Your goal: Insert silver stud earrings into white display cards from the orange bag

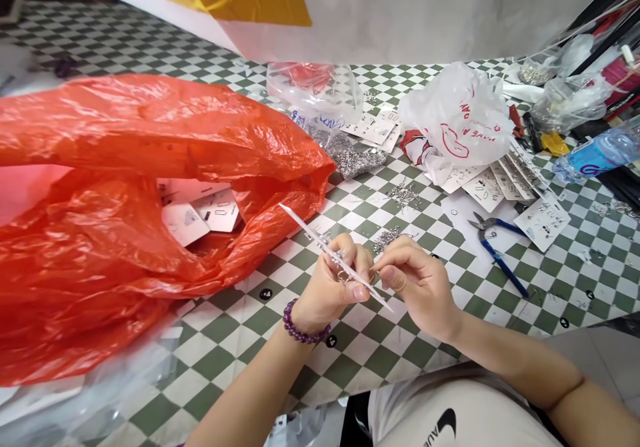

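Note:
My left hand (pixel 337 277), with a purple bead bracelet (pixel 306 323) at the wrist, grips a white jewelry card (pixel 313 233) that I see nearly edge-on. Small metal pieces stick out from the card's face. My right hand (pixel 420 280) is at the card's back, thumb and forefinger pinched together near its lower end. What the pinch holds, if anything, is too small to make out. Just beyond my hands lie a small pile of metal findings (pixel 387 239) and a second pile (pixel 404 195) on the checkered tablecloth (pixel 360 360).
A big red plastic bag (pixel 125 120) holding white cards (pixel 185 223) spreads on the left. Blue-handled pliers (pixel 503 260) lie at right, near fanned cards (pixel 485 190) and a white plastic bag (pixel 460 120). A water bottle (pixel 600 153) lies at far right; a clear bag of metal bits (pixel 353 157) sits behind.

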The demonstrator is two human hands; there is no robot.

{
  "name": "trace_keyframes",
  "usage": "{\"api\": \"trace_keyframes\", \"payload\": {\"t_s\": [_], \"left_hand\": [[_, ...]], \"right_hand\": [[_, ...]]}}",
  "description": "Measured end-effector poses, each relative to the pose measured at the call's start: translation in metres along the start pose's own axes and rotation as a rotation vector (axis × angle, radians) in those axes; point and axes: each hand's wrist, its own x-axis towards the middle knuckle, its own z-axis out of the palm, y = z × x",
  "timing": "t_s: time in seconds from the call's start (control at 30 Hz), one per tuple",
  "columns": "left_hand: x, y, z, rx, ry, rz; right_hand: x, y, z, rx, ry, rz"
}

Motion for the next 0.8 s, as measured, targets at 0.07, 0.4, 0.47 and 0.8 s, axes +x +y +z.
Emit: {"api": "trace_keyframes", "payload": {"t_s": [0.07,0.4,0.47,0.8], "left_hand": [[-0.001,0.000,0.001,0.022,0.033,-0.005],[-0.001,0.005,0.003,-0.014,0.025,-0.008],[-0.001,0.006,0.002,-0.028,0.013,0.000],[-0.004,0.001,0.006,-0.006,0.061,-0.048]], "right_hand": [[0.000,-0.002,-0.001,-0.091,0.019,-0.103],[0.001,0.002,-0.003,-0.085,-0.021,-0.154],[-0.001,0.004,-0.002,-0.048,-0.029,-0.069],[0.008,0.001,0.003,0.322,-0.092,0.143]]}}
